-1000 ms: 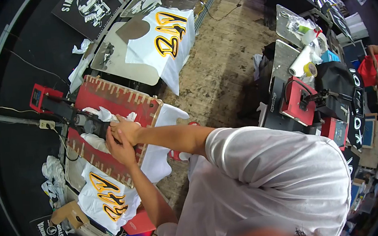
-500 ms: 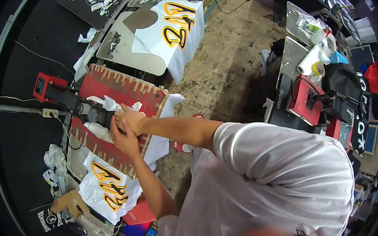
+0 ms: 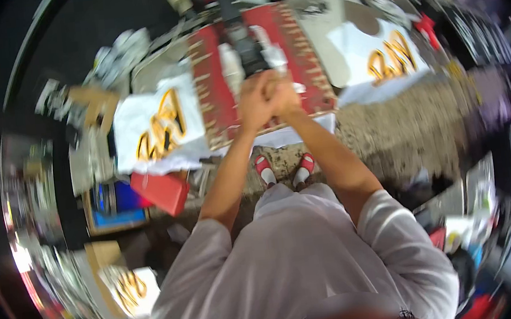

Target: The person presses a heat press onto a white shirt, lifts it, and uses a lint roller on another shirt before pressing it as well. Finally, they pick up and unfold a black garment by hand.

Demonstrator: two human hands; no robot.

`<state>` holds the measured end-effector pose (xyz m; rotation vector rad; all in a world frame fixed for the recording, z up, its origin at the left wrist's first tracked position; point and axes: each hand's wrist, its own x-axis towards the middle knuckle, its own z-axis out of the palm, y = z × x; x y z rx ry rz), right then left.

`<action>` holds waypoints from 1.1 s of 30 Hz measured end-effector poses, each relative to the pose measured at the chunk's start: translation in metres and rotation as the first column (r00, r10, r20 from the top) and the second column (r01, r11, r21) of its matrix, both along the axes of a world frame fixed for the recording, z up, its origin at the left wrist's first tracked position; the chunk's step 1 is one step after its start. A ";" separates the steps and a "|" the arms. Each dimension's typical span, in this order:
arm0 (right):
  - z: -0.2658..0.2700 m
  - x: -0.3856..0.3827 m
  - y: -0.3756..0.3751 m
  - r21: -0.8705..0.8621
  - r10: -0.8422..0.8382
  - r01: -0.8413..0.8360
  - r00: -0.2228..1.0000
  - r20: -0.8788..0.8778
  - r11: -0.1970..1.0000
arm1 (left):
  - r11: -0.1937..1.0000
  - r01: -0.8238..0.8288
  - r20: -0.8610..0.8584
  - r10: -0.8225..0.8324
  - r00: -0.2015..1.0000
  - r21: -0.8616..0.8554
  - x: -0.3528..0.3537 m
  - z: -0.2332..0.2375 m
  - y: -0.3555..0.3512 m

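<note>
A heat press with a wide red top plate sits in front of me, its dark central arm pointing toward my body. My left hand and my right hand are close together at the near end of this arm, fingers closed around the handle, which they mostly hide. White cloth is bundled beside the arm on the plate. More white fabric sticks out below the plate's front edge. Motion blur softens the fingers.
White shirts with orange-and-black lettering lie on boards at left and right. A red box-like object stands below the left shirt. Another lettered white piece is at lower left. Worn floor runs behind the right board.
My view has swung round, so the press now lies straight ahead. Both hands remain together at the press arm, and my body faces it squarely.
</note>
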<state>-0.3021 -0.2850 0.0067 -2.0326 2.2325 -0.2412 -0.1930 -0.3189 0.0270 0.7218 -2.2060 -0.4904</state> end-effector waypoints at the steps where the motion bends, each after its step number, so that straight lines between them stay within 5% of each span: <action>1: -0.005 0.004 0.000 -0.185 -0.063 0.044 0.993 -0.101 0.982 | 0.998 -0.021 0.000 0.021 1.000 -0.051 0.000 -0.001 -0.001; 16: -0.001 0.007 -0.003 -0.252 -0.047 0.044 0.999 -0.005 0.967 | 0.996 -0.044 -0.055 0.039 0.998 -0.084 0.007 -0.005 -0.004; 21: -0.046 -0.005 -0.011 -0.441 -0.055 -0.017 0.987 -0.150 0.897 | 0.993 -0.027 -0.079 0.018 0.997 -0.117 0.010 0.000 -0.003; 23: -0.118 -0.038 -0.033 -0.221 -0.022 0.100 0.943 0.333 0.970 | 0.998 0.000 -0.032 0.002 0.999 0.063 0.014 0.003 0.000; 25: -0.081 -0.027 -0.033 -0.021 0.007 -0.010 0.991 -0.132 1.000 | 0.998 -0.050 -0.111 0.045 0.993 -0.044 0.011 -0.013 -0.004; 27: -0.064 -0.015 -0.017 -0.445 0.012 -0.082 0.988 -0.156 0.892 | 0.986 -0.080 -0.130 0.060 0.990 -0.149 0.006 -0.025 -0.012; 33: -0.061 -0.016 -0.017 -0.408 0.014 -0.086 0.984 -0.177 0.909 | 0.995 -0.059 -0.074 0.053 0.996 -0.079 0.012 -0.014 -0.008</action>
